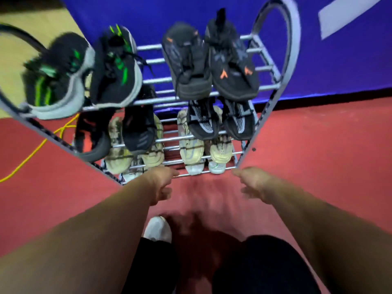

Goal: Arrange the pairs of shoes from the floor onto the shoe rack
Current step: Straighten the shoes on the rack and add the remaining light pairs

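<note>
Before the shoe rack (149, 47), left hand (161, 186) and right hand (252, 183) hover empty.

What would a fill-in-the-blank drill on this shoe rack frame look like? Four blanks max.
1. On the top tier of the silver metal tube shoe rack, the black sneakers with green stripes stand to the ____ of the black sneakers with orange marks.
2. The thin cable on the red floor is ____.
3. The left hand and right hand each hold ____.
4. The cream sneakers sit one tier ____ the black-and-white knit sneakers.

Missing words: left; yellow; nothing; below
</note>
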### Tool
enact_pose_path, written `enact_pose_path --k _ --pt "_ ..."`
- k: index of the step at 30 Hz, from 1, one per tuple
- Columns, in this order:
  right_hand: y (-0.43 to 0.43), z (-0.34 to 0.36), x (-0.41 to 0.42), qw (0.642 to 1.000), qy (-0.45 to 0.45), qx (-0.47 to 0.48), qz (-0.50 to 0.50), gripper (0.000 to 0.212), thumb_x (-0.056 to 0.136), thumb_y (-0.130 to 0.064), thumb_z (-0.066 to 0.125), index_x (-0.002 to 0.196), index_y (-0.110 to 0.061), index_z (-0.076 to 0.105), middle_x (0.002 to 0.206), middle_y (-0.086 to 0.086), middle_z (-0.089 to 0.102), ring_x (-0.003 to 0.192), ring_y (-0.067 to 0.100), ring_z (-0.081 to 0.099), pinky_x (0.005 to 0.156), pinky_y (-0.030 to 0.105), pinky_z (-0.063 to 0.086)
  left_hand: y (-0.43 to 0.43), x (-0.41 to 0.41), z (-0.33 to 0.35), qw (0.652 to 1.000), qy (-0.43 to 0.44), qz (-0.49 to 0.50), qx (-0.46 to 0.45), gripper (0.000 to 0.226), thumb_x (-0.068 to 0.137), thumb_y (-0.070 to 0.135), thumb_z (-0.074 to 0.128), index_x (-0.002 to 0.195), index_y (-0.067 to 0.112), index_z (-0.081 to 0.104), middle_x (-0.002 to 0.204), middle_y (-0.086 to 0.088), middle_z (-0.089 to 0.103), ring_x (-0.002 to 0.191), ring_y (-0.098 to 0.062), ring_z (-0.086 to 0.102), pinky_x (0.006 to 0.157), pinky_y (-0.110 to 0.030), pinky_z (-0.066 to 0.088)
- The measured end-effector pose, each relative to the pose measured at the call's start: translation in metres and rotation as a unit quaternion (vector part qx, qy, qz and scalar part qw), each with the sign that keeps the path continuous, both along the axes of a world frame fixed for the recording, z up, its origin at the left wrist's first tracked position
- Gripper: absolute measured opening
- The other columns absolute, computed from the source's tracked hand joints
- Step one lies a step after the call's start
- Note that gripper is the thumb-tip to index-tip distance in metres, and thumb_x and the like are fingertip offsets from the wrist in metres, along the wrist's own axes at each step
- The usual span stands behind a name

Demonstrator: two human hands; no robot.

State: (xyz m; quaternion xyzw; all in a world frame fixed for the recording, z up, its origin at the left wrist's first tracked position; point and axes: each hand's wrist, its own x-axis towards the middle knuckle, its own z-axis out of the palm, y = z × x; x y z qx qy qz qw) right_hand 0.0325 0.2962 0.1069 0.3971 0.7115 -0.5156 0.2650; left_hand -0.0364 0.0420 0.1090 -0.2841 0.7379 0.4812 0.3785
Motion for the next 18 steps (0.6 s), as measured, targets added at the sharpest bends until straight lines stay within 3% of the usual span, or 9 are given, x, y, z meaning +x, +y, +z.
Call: enact_pose_path --k 2,4,6,8,12,14,16,18 --pt "-0.005 0.054 0.008 0.999 0.037 0.019 0.012 0.042 0.101 -0.041 0.062 0.124 -0.006 0.061 0.144 0.028 0.056 0.093 0.029 0.058 0.077 0.037 0.054 -0.007 0.007 0.044 0.999 0.032 -0.019 0.014 0.017 0.095 0.031 0.067 0.104 0.018 0.063 0.092 -0.003 0.055 0.072 -0.02 0.049 0.059 -0.027 0.044" --pt "-0.01 0.108 0.015 0.996 0.084 0.029 0.029 0.036 0.102 -0.037 0.06 0.119 -0.005 0.062 0.141 0.034 0.055 0.098 0.029 0.062 0.067 0.031 0.048 -0.016 0.011 0.091 0.996 0.069 -0.023 0.042 0.017 0.09 0.032 0.069 0.1 0.019 0.063 0.088 -0.003 0.054 0.074 -0.02 0.052 0.065 -0.028 0.047" --pt "-0.018 0.164 0.023 0.99 0.126 0.05 0.048 0.029 0.102 -0.036 0.058 0.113 -0.01 0.063 0.109 0.026 0.065 0.078 0.025 0.054 0.066 0.031 0.046 -0.026 0.016 0.141 0.992 0.103 -0.032 0.065 0.015 0.086 0.032 0.069 0.093 0.02 0.064 0.083 -0.004 0.055 0.071 -0.019 0.052 0.07 -0.029 0.053" --pt "-0.027 0.22 0.032 0.982 0.162 0.08 0.058 0.025 0.1 -0.038 0.059 0.109 -0.015 0.061 0.089 0.009 0.055 0.072 0.02 0.047 0.072 0.036 0.047 -0.034 0.023 0.194 0.986 0.142 -0.044 0.074 0.015 0.093 0.03 0.064 0.085 0.02 0.058 0.069 -0.002 0.047 0.055 -0.016 0.043 0.061 -0.027 0.045" --pt "-0.04 0.31 0.051 0.959 0.227 0.139 0.097 0.045 0.096 -0.042 0.06 0.121 -0.004 0.061 0.087 0.007 0.046 0.081 0.025 0.042 0.072 0.038 0.04 -0.047 0.037 0.286 0.966 0.243 -0.069 0.062 0.017 0.092 0.033 0.067 0.098 0.018 0.063 0.085 -0.006 0.049 0.067 -0.02 0.046 0.059 -0.029 0.042" --pt "-0.052 0.349 0.062 0.943 0.251 0.174 0.128 0.036 0.098 -0.041 0.059 0.107 -0.007 0.063 0.083 0.007 0.045 0.079 0.024 0.043 0.073 0.036 0.037 -0.054 0.046 0.328 0.95 0.294 -0.097 0.047 0.018 0.086 0.034 0.069 0.088 0.019 0.06 0.077 -0.008 0.043 0.058 -0.019 0.039 0.057 -0.028 0.038" --pt "-0.064 0.382 0.071 0.924 0.264 0.225 0.16 0.024 0.099 -0.036 0.056 0.089 -0.015 0.055 0.082 0.007 0.045 0.074 0.023 0.042 0.067 0.033 0.034 -0.06 0.056 0.363 0.931 0.341 -0.128 0.007 0.023 0.079 0.036 0.069 0.081 0.018 0.057 0.067 -0.008 0.04 0.053 -0.021 0.035 0.059 -0.033 0.034" --pt "-0.075 0.412 0.078 0.903 0.266 0.275 0.193 0.024 0.102 -0.034 0.053 0.09 -0.013 0.056 0.091 0.01 0.05 0.078 0.026 0.045 0.063 0.033 0.033 -0.063 0.069 0.394 0.907 0.391 -0.152 -0.039 0.025 0.078 0.037 0.069 0.086 0.017 0.058 0.067 -0.008 0.047 0.057 -0.024 0.042 0.06 -0.035 0.036"
